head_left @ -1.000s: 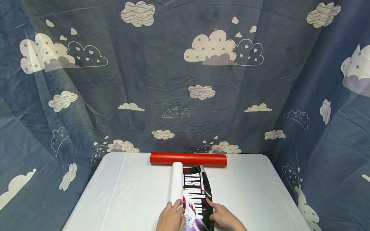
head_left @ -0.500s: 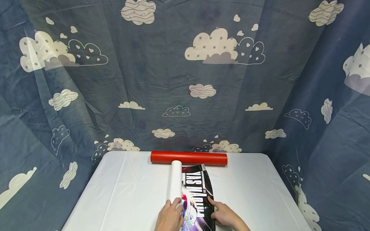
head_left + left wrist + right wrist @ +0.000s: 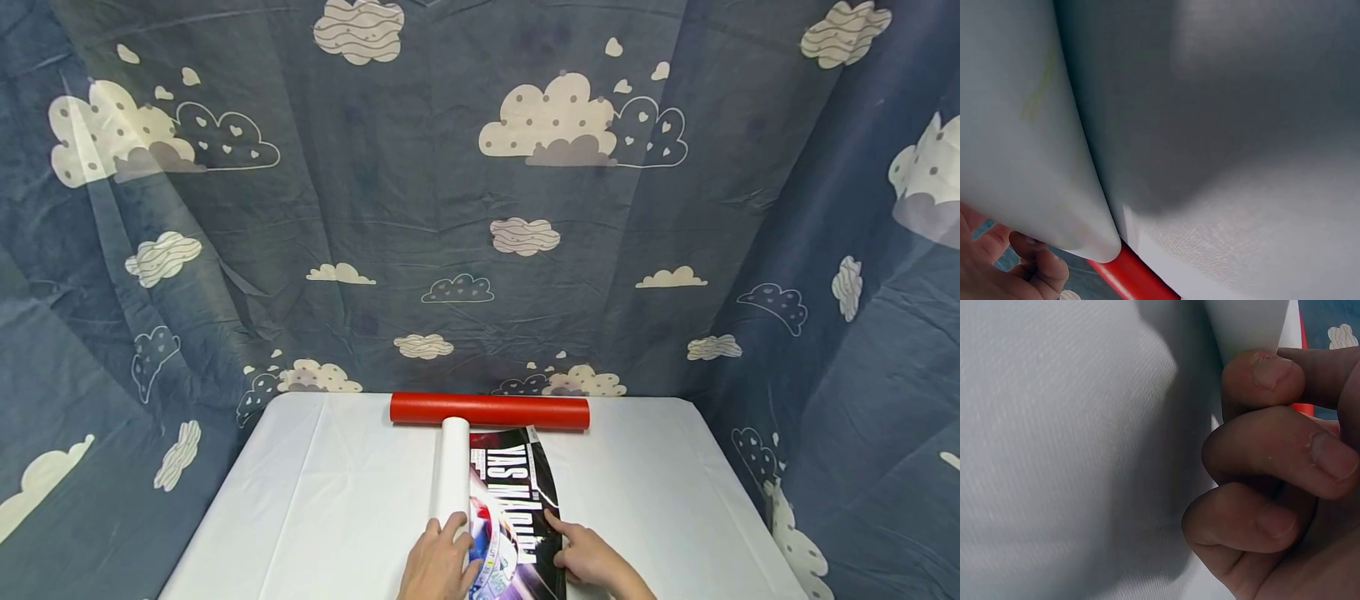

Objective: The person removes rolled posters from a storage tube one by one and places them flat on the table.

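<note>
A partly unrolled poster [image 3: 517,492] lies in front of me in the head view, its printed face showing large white letters on black. Along its left side runs the still-rolled part, a white roll [image 3: 453,471]. My left hand [image 3: 435,562] grips the near part of this roll, fingers bent over it; the left wrist view shows the roll's white back [image 3: 1022,150] and some curled fingers [image 3: 1041,269]. At the poster's right edge, my right hand [image 3: 596,562] pinches the sheet, thumb on top. Curled fingers [image 3: 1260,456] show under the sheet in the right wrist view.
A red tube [image 3: 489,411] lies crosswise at the back of the white-covered table [image 3: 322,500], just beyond the far end of the roll. Behind the table and along both sides hangs a dark blue cloth [image 3: 405,208] with cloud prints.
My right hand has moved right with the poster's edge, while my left hand and the roll have shifted slightly left. More of the printed face shows between them.
</note>
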`<state>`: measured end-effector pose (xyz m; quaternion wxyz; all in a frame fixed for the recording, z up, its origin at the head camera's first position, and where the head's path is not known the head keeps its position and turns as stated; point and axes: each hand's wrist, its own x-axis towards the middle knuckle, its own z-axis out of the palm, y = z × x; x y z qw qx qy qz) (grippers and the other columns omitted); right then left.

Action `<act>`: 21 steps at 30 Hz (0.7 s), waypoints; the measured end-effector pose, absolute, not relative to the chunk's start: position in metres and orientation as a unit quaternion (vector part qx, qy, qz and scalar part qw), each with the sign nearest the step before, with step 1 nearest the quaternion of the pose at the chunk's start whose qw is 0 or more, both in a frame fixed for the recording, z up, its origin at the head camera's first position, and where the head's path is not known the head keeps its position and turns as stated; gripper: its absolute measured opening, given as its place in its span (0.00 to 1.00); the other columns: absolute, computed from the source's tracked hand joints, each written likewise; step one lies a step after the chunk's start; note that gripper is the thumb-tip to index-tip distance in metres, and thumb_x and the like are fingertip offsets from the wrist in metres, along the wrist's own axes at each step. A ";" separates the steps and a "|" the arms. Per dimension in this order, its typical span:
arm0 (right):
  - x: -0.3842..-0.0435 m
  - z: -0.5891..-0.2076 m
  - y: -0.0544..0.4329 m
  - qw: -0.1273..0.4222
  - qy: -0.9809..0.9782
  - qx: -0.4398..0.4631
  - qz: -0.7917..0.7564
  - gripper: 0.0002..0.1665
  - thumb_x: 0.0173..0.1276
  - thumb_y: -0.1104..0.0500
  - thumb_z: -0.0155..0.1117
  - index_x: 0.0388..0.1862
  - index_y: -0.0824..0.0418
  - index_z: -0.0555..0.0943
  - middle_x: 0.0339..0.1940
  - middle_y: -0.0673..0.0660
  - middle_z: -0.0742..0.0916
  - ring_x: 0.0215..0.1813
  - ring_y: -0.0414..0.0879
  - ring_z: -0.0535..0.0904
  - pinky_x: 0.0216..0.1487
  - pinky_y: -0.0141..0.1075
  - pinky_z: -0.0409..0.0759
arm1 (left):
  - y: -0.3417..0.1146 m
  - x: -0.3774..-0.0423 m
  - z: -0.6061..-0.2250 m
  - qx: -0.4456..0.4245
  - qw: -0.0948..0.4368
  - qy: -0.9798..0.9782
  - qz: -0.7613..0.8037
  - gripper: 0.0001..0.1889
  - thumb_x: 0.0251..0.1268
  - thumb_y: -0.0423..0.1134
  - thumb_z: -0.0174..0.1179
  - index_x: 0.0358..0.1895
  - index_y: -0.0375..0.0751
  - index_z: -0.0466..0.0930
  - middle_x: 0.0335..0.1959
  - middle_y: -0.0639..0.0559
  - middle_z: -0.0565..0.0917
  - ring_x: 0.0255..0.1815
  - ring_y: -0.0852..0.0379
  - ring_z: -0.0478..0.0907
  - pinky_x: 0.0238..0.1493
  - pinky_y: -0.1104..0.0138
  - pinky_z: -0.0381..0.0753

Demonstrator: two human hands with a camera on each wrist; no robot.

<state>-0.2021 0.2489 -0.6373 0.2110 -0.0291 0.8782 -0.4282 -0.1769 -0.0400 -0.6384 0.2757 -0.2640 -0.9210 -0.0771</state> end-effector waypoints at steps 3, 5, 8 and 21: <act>-0.201 -0.636 0.250 0.209 0.877 -0.029 -0.431 0.50 0.51 0.67 0.66 0.78 0.69 0.70 0.08 0.41 0.72 0.11 0.34 0.66 0.18 0.27 0.64 | -0.040 -0.177 -0.638 -0.265 0.289 -0.917 -0.072 0.14 0.43 0.51 0.80 0.32 0.53 0.87 0.51 0.57 0.83 0.33 0.58 0.69 0.30 0.72 0.67; -0.200 -0.635 0.250 0.209 0.877 -0.031 -0.431 0.50 0.51 0.67 0.66 0.78 0.69 0.70 0.08 0.41 0.72 0.11 0.34 0.66 0.18 0.27 0.64 | -0.041 -0.179 -0.638 -0.268 0.308 -0.910 -0.067 0.13 0.39 0.47 0.80 0.30 0.53 0.86 0.50 0.57 0.84 0.32 0.57 0.68 0.28 0.72 0.65; -0.198 -0.633 0.250 0.200 0.879 -0.036 -0.432 0.49 0.52 0.69 0.65 0.78 0.70 0.70 0.09 0.42 0.71 0.12 0.34 0.65 0.18 0.27 0.63 | -0.042 -0.181 -0.640 -0.273 0.328 -0.902 -0.063 0.13 0.35 0.45 0.79 0.27 0.52 0.85 0.49 0.57 0.84 0.30 0.57 0.67 0.28 0.71 0.63; -0.198 -0.628 0.254 0.218 0.878 -0.006 -0.426 0.47 0.56 0.70 0.66 0.79 0.66 0.71 0.13 0.44 0.73 0.14 0.35 0.67 0.21 0.27 0.66 | -0.043 -0.180 -0.639 -0.264 0.279 -0.920 -0.076 0.08 0.49 0.48 0.76 0.31 0.54 0.87 0.51 0.57 0.84 0.31 0.57 0.68 0.30 0.71 0.66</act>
